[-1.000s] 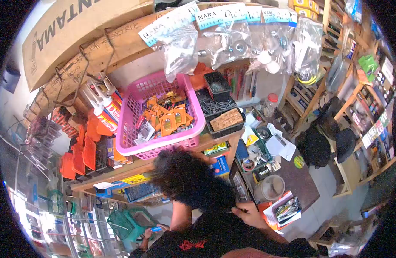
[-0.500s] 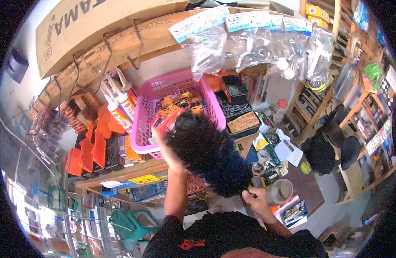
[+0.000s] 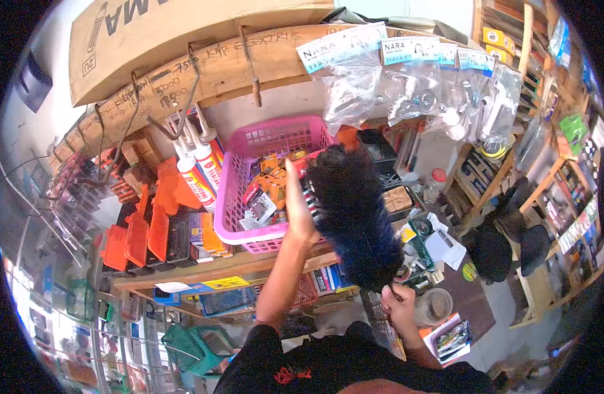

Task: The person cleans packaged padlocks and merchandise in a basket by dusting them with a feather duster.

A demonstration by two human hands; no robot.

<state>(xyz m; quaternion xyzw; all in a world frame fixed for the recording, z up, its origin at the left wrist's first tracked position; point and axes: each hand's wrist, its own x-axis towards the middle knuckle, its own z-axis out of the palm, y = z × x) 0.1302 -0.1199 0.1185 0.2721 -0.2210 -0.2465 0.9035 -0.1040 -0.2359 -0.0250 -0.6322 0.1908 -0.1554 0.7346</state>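
Now, duster [image 3: 354, 217]: dark and fluffy, it slants up across the right side of the pink basket [image 3: 259, 235], hiding part of it from us.
Right hand [image 3: 398, 303]: our fingers are curled round the duster's lower end, near the clear tub [image 3: 448, 301].
Left hand [image 3: 298, 211]: raised at the basket's near rim, a red package [image 3: 303, 164] by its thumb; the duster covers our fingers, so we cannot tell whether they close on it.
Basket: it stands on the wooden shelf [image 3: 184, 273], with orange packets [image 3: 273, 186] lying inside.
Left of the basket: we see white-nozzled tubes [image 3: 198, 178] and orange bins [image 3: 137, 240].
Overhead: clear packets [image 3: 352, 98] hang along the wooden beam [image 3: 279, 51].
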